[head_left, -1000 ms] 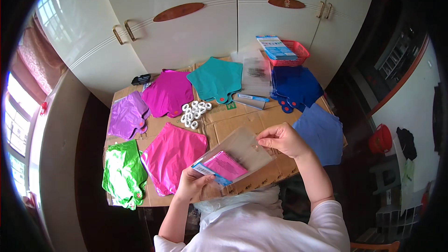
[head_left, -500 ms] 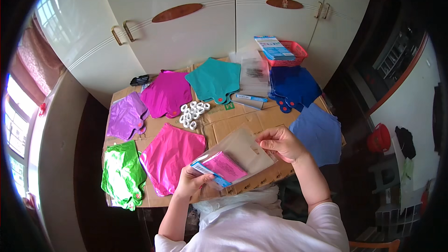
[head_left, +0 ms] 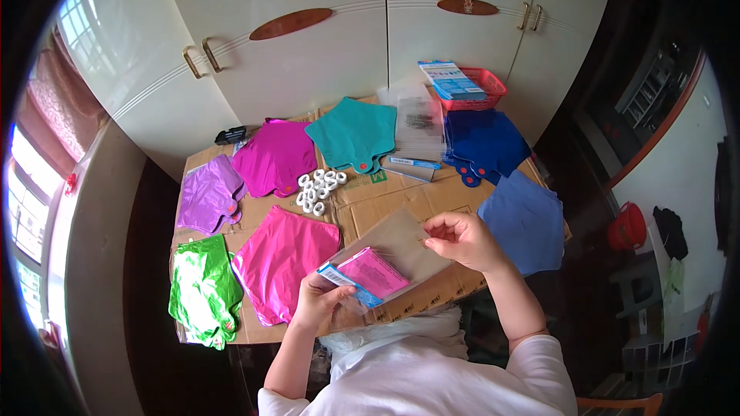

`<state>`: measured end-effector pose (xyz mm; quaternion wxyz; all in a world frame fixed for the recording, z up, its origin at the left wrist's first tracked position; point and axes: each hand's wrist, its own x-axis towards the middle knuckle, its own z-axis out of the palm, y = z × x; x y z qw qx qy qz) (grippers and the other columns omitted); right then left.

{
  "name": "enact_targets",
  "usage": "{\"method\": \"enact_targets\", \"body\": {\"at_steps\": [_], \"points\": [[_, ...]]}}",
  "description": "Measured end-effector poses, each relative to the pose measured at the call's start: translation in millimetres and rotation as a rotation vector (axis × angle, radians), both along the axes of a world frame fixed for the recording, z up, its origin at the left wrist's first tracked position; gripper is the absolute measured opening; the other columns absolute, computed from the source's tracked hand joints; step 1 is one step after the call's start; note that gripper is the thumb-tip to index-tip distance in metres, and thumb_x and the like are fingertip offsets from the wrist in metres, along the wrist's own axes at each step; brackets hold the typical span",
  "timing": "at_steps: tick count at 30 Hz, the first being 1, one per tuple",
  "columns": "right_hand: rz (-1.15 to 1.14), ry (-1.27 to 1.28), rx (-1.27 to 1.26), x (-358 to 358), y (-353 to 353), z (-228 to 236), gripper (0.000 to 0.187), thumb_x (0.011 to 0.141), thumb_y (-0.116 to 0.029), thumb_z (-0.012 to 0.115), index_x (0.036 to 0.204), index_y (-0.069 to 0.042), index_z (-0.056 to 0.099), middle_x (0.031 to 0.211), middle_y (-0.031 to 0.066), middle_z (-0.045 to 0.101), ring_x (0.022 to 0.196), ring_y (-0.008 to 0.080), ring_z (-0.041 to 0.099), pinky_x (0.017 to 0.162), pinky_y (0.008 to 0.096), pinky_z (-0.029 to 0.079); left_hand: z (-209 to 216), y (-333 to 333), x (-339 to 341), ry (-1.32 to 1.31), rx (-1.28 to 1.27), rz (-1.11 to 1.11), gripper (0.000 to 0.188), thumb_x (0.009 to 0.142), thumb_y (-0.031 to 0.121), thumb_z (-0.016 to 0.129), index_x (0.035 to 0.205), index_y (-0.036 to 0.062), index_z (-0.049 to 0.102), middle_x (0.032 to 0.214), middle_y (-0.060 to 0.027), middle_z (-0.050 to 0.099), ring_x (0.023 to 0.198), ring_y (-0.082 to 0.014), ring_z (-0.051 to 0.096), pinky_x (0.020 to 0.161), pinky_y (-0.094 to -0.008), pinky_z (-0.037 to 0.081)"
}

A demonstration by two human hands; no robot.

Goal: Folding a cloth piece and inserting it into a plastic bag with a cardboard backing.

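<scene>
My left hand (head_left: 317, 298) is closed on the lower left end of a clear plastic bag (head_left: 412, 243), thumb on top. Inside the bag lie a folded pink packet (head_left: 374, 272) and a blue-and-white card (head_left: 356, 290). My right hand (head_left: 466, 243) has its thumb and forefinger pinched at the upper right edge of the bag; the exact grip between the fingertips is hard to see. Just left of the bag, a shiny pink flat foil balloon (head_left: 285, 262) lies on the cardboard (head_left: 378, 204).
Around the cardboard lie green (head_left: 202, 285), lilac (head_left: 206, 192), magenta (head_left: 275, 156), teal (head_left: 353, 135), dark blue (head_left: 487, 142) and light blue (head_left: 524, 223) flat balloons. White rings (head_left: 318, 189) sit mid-table. Behind are clear bags (head_left: 418, 127) and a red basket (head_left: 489, 85) holding cards.
The bag and both hands have shifted very slightly. My right fingertips have moved a little left and down along the edge of the bag.
</scene>
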<state>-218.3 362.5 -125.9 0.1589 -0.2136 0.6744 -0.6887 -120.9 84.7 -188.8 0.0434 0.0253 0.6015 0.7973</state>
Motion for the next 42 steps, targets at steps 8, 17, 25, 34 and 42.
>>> {"method": "enact_targets", "body": {"at_steps": [8,17,25,34,42], "points": [[-0.063,0.054,0.043,-2,-3,-7,0.019,0.084,-0.01,0.069,0.099,0.002,0.064,0.079,-0.001,0.064,0.071,0.0036,0.057,0.065,0.0207,0.047,-9,14,-6,0.053,0.085,0.128,0.027,0.078,0.0,0.073,0.104,0.0008,0.063,0.09,-0.002,0.068,0.079,-0.008,0.062,0.069,-0.0227,0.05],[-0.133,0.15,0.207,-51,0,-34,0.014,0.087,-0.007,0.06,0.097,0.003,0.064,0.076,-0.003,0.061,0.068,0.0025,0.051,0.059,0.0211,0.041,-30,28,-2,0.025,-0.177,0.178,0.059,0.077,0.002,0.074,0.127,-0.0009,0.042,0.104,-0.0098,0.063,0.09,-0.0191,0.063,0.075,-0.0325,0.053],[0.069,0.277,0.547,-125,-35,-69,0.02,0.087,-0.015,0.06,0.101,-0.003,0.067,0.08,0.0049,0.068,0.071,0.012,0.061,0.069,0.0294,0.047,-5,37,-13,0.777,-1.406,0.019,0.034,0.08,0.016,0.064,0.11,0.0026,0.062,0.122,-0.0115,0.056,0.116,-0.0258,0.052,0.095,-0.0399,0.042],[0.003,0.654,0.673,-94,-67,-96,0.01,0.078,-0.014,0.066,0.088,-0.009,0.065,0.091,0.008,0.06,0.091,0.0287,0.058,0.083,0.0399,0.047,-33,43,-39,0.922,-1.552,0.0,0.028,0.074,0.01,0.058,0.1,0.0017,0.063,0.109,-0.0096,0.061,0.101,-0.0226,0.061,0.079,-0.031,0.053],[0.02,0.679,0.62,-80,-71,-119,0.012,0.081,-0.013,0.056,0.088,-0.014,0.066,0.09,0.0055,0.061,0.095,0.0278,0.058,0.081,0.0412,0.046,-25,53,-38,0.819,-1.507,-0.035,0.03,0.072,0.01,0.06,0.101,0.003,0.064,0.106,-0.0086,0.063,0.098,-0.0229,0.061,0.081,-0.0328,0.053]]}}
